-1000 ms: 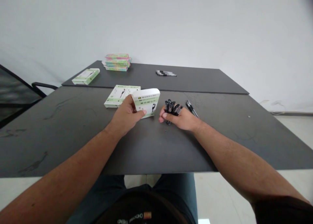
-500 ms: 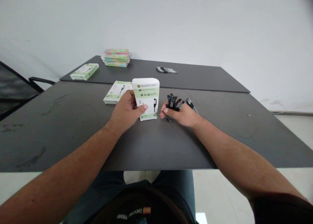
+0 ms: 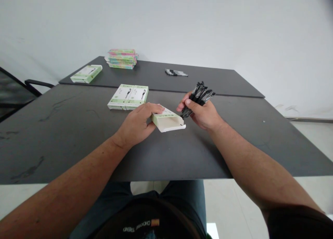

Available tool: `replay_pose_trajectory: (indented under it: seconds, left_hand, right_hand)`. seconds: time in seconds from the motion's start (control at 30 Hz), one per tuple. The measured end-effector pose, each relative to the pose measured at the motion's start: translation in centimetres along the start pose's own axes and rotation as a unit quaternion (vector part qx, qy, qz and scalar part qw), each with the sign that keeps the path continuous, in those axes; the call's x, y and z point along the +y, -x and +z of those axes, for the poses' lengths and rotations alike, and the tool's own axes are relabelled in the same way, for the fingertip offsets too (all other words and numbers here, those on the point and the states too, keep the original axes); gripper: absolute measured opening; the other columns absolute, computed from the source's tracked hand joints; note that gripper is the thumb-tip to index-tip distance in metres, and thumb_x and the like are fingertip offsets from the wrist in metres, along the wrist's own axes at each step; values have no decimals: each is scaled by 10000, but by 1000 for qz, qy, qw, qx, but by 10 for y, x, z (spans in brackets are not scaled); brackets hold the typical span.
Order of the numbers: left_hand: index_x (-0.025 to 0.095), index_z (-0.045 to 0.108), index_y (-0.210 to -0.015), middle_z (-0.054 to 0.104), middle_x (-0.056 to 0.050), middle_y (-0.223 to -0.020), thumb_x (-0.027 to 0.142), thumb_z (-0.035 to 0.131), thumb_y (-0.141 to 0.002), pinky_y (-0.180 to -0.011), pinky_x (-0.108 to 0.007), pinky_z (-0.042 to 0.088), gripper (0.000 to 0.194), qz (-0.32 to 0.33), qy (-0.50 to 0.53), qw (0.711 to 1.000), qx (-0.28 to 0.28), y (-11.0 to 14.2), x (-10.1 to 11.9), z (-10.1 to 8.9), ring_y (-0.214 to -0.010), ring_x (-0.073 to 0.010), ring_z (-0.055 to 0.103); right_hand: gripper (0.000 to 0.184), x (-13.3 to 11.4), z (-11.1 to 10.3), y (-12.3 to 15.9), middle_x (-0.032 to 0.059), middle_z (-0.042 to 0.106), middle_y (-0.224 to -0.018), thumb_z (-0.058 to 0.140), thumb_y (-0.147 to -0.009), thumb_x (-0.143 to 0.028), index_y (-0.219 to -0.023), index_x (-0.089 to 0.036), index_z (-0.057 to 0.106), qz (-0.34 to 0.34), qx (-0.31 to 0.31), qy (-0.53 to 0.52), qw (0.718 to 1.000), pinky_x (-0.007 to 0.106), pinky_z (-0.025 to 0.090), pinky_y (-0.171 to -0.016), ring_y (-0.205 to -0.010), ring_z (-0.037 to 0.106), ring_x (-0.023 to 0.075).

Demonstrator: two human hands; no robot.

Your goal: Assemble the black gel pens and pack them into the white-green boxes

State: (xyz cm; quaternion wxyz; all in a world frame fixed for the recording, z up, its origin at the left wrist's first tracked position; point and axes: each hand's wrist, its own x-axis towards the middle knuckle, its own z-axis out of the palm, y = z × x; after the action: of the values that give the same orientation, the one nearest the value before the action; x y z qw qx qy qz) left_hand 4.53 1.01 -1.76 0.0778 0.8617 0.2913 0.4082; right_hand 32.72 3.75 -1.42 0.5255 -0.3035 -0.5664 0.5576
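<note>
Gripping tight on the left, the left hand (image 3: pixel 139 122) has the green-and-white carton (image 3: pixel 169 121) tilted over the near table (image 3: pixel 166 159), its open mouth facing the wearer, white flap hanging out at the lower edge! Over on the right, the right hand (image 3: pixel 205 112) is clasped around a bundle of black pens (image 3: pixel 199 98), fanned at the top, lower ends right beside the carton's edge; whether they touch, I can't tell. Just beyond the left hand, two matching cartons (image 3: pixel 128 97) lie flat side by side, and farther back, loose pens (image 3: pixel 176 73) rest on the far table (image 3: pixel 208 79).
</note>
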Motion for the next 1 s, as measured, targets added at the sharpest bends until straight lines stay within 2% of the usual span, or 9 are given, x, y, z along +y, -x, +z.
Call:
replay_pose_trajectory:
  seconds: [0.13, 0.27, 0.37, 0.47, 0.6, 0.77, 0.83, 0.9, 1.0]
  left_hand:
    - [237, 647, -1065, 839, -139, -1266, 242, 784, -904, -1082, -536, 607, 211, 9, -92, 995, -33, -1, 11, 1, -1177, -347, 787]
    - [211, 654, -1030, 790, -215, -1390, 283, 802, -902, -1050, -575, 575, 208, 32, -180, 966, -183, -3, 30, 7, -1270, -434, 736]
    - [194, 661, -1129, 750, -236, -1447, 466, 905, -841, -1164, -614, 514, 466, 19, -174, 943, -282, -5, 38, 8, -1381, -469, 682]
    - [192, 654, -1138, 735, -233, -1433, 669, 925, -789, -1198, -628, 480, 651, -13, -156, 929, -335, -9, 39, 2, -1362, -473, 677]
    - [201, 673, -1250, 772, -155, -1238, 521, 892, -850, -1097, -559, 524, 557, -60, -168, 911, -371, -16, 36, -4, -1205, -416, 732]
    - [193, 574, -1601, 720, -200, -1367, 592, 1015, -653, -1084, -547, 563, 1118, -143, -167, 886, -407, -22, 34, -2, -1266, -471, 723]
    - [186, 519, -1677, 684, -222, -1415, 616, 1030, -602, -1090, -553, 575, 1266, -178, -164, 878, -412, -24, 33, 0, -1268, -484, 725]
    - [178, 539, -1664, 665, -229, -1437, 640, 1014, -598, -1094, -566, 581, 1256, -205, -156, 880, -399, -24, 31, 1, -1266, -488, 725]
    - [154, 677, -1451, 703, -222, -1346, 667, 949, -625, -1085, -572, 585, 1010, -235, -120, 895, -360, -25, 24, -1, -1253, -484, 721]
  right_hand:
    - [517, -6, -3, -3, -7, 765, -875, 1014, -795, -618, -985, -254, 699, -24, 30, -20, 999, 393, 671, -909, -849, 765, 192]
    - [531, -3, -4, -7, -14, 743, -849, 1024, -767, -638, -954, -253, 710, -35, 48, -6, 998, 394, 678, -885, -841, 751, 191]
    - [532, 0, -5, -8, -18, 742, -842, 1037, -752, -635, -943, -246, 729, -38, 52, -11, 998, 387, 683, -876, -834, 751, 184]
    - [522, -1, -6, -9, -18, 756, -854, 1037, -754, -630, -948, -249, 737, -38, 53, -15, 998, 385, 684, -881, -837, 758, 181]
    - [519, -2, -8, -10, -20, 769, -849, 1045, -748, -618, -947, -247, 742, -38, 57, -16, 997, 372, 684, -875, -821, 758, 172]
    - [536, -3, -11, -12, -21, 765, -839, 1068, -716, -614, -926, -238, 749, -41, 71, -25, 996, 349, 681, -842, -811, 756, 165]
    - [518, -3, -14, -13, -23, 759, -839, 1065, -733, -605, -921, -237, 753, -45, 75, -25, 996, 343, 680, -845, -820, 757, 162]
    - [498, -5, -17, -15, -26, 756, -839, 1060, -751, -595, -921, -239, 755, -48, 75, -29, 996, 341, 680, -847, -815, 752, 156]
    - [488, -8, -23, -16, -29, 752, -828, 1064, -755, -578, -924, -242, 753, -52, 74, -47, 995, 347, 684, -845, -797, 743, 154]
